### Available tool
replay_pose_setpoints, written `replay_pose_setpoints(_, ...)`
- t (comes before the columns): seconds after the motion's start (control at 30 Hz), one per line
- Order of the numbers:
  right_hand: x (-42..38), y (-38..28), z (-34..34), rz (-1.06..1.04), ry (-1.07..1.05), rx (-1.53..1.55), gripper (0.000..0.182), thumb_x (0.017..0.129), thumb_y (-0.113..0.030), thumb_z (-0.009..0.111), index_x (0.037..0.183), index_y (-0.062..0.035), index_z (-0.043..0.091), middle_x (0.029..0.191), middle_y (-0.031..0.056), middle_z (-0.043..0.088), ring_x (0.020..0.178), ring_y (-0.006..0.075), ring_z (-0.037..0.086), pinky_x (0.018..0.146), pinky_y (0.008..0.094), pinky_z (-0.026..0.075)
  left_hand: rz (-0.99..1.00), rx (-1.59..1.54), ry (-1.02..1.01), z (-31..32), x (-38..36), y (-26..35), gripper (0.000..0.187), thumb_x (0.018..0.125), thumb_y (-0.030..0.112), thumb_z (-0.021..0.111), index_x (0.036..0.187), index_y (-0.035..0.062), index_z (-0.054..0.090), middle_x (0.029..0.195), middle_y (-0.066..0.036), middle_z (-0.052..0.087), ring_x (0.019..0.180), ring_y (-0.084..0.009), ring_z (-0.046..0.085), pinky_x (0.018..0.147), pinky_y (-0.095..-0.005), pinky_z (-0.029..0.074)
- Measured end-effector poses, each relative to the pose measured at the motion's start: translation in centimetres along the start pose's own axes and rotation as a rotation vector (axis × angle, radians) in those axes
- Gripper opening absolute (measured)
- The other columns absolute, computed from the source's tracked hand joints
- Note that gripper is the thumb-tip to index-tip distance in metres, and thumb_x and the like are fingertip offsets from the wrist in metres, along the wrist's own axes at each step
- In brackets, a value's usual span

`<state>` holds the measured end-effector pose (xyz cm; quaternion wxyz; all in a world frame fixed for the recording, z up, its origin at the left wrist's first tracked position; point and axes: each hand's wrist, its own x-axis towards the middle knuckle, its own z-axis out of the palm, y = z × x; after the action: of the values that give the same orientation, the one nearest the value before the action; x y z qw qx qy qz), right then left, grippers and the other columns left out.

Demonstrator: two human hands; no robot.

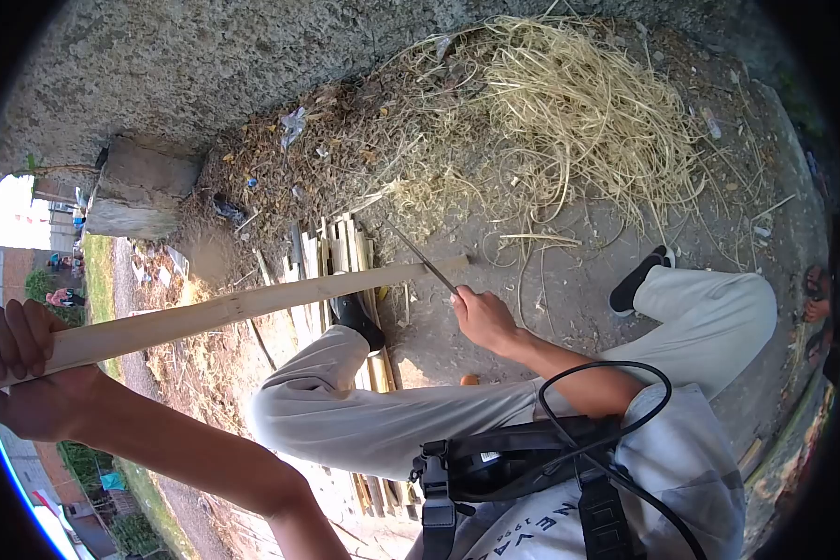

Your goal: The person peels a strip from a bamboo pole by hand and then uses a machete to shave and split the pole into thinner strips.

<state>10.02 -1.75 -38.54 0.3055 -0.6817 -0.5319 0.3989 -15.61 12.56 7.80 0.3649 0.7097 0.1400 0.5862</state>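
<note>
My left hand (pixel 33 369), raised at the far left, is wrapped round one end of a long, flat bamboo strip (pixel 224 310). The strip runs across the view to a free end near my right hand (pixel 483 319). Closed in that right hand is a knife with a thin dark blade (pixel 409 245), its handle mostly hidden by the fingers. The blade crosses over the strip close to its free end. Beneath the strip, by my dark shoe (pixel 359 322), lies a stack of bamboo pieces (pixel 345 245).
A big heap of pale shavings (pixel 593 112) lies on the dirt ground against a rough wall (pixel 252 56). A concrete block (pixel 145 187) juts out at the left. Litter (pixel 293 126) is scattered near the wall. Someone's bare foot (pixel 817 294) shows at the right edge.
</note>
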Motion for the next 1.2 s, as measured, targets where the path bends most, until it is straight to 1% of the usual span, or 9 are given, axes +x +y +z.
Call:
replay_pose_setpoints(0.07,-0.1,-1.0,-0.3,-0.001,-0.031,0.034,0.029,0.099,-0.027,0.047,0.095,0.0007,0.055,0.068,0.0242,0.063,0.065,0.0457,0.062,0.059,0.0548,0.047,-0.040,-0.225,0.013,-0.3,-0.1,0.1,0.018,0.084,0.019,0.050,0.068,0.0144,0.045,0.062,-0.001,0.042,0.052,-0.0108,0.039,0.048,-0.0269,0.032)
replay_pose_setpoints(0.2,0.1,-3.0,-1.2,0.030,-0.071,0.042,0.029,0.097,-0.026,0.051,0.096,0.0016,0.056,0.069,0.0245,0.064,0.067,0.0453,0.063,0.061,0.0537,0.048,-0.029,-0.281,0.005,0.8,-0.3,-0.2,0.027,0.091,0.022,0.043,0.066,0.0141,0.035,0.059,0.000,0.033,0.048,-0.0105,0.030,0.046,-0.0268,0.026)
replay_pose_setpoints(0.37,-0.1,-2.8,-1.6,0.011,-0.047,0.022,0.029,0.095,-0.025,0.055,0.097,0.0029,0.058,0.067,0.0243,0.063,0.068,0.0440,0.064,0.062,0.0525,0.049,-0.031,-0.288,0.040,2.8,-0.4,-0.7,0.027,0.091,0.025,0.044,0.067,0.0141,0.037,0.058,-0.001,0.032,0.046,-0.0104,0.028,0.045,-0.0268,0.026)
replay_pose_setpoints(0.57,-1.3,-5.5,-4.7,0.225,-0.131,0.175,0.028,0.093,-0.027,0.058,0.094,0.0010,0.061,0.062,0.0208,0.062,0.065,0.0395,0.065,0.060,0.0483,0.048,-0.066,-0.463,-0.020,5.7,0.0,-1.3,0.028,0.093,0.029,0.044,0.069,0.0141,0.039,0.057,0.000,0.032,0.047,-0.0113,0.028,0.047,-0.0271,0.026)
replay_pose_setpoints(0.67,-1.0,-3.2,-3.3,0.031,0.031,0.120,0.027,0.093,-0.027,0.059,0.091,-0.0003,0.062,0.061,0.0182,0.061,0.061,0.0354,0.065,0.057,0.0451,0.047,-0.107,-0.661,-0.219,6.1,0.6,-1.5,0.030,0.094,0.031,0.041,0.070,0.0136,0.039,0.057,0.000,0.032,0.049,-0.0128,0.030,0.048,-0.0290,0.026)
replay_pose_setpoints(0.83,-1.2,-3.1,-4.3,0.094,-0.003,0.185,0.029,0.092,-0.028,0.062,0.085,-0.0003,0.061,0.061,0.0136,0.061,0.055,0.0283,0.063,0.054,0.0412,0.046,-0.149,-0.596,-0.487,7.4,2.7,-2.5,0.030,0.093,0.037,0.038,0.076,0.0116,0.041,0.065,-0.005,0.041,0.054,-0.0179,0.040,0.052,-0.0319,0.033)
replay_pose_setpoints(1.0,-0.9,-3.3,-6.2,0.122,0.013,0.247,0.026,0.092,-0.025,0.063,0.084,-0.0005,0.062,0.059,0.0068,0.059,0.049,0.0191,0.059,0.052,0.0373,0.047,-0.493,-0.324,0.029,10.3,3.8,-1.3,0.026,0.091,0.035,0.045,0.085,0.0096,0.043,0.077,-0.007,0.049,0.064,-0.0219,0.050,0.063,-0.0364,0.044)
replay_pose_setpoints(1.1,-1.0,-5.0,-9.3,0.100,0.088,0.391,0.022,0.092,-0.022,0.063,0.089,-0.0002,0.064,0.058,0.0034,0.056,0.049,0.0139,0.055,0.051,0.0344,0.045,-0.404,-0.308,0.392,10.2,4.9,-3.1,0.022,0.091,0.030,0.049,0.087,0.0086,0.045,0.079,-0.008,0.052,0.062,-0.0204,0.049,0.063,-0.0362,0.045)
replay_pose_setpoints(1.2,-0.1,-6.1,-12.3,-0.134,0.328,0.290,0.020,0.093,-0.020,0.062,0.097,-0.0006,0.065,0.058,0.0003,0.054,0.051,0.0092,0.053,0.050,0.0294,0.040,-0.274,-0.271,0.544,11.3,4.5,-3.7,0.023,0.092,0.028,0.050,0.083,0.0063,0.049,0.074,-0.007,0.054,0.055,-0.0153,0.050,0.054,-0.0341,0.045)
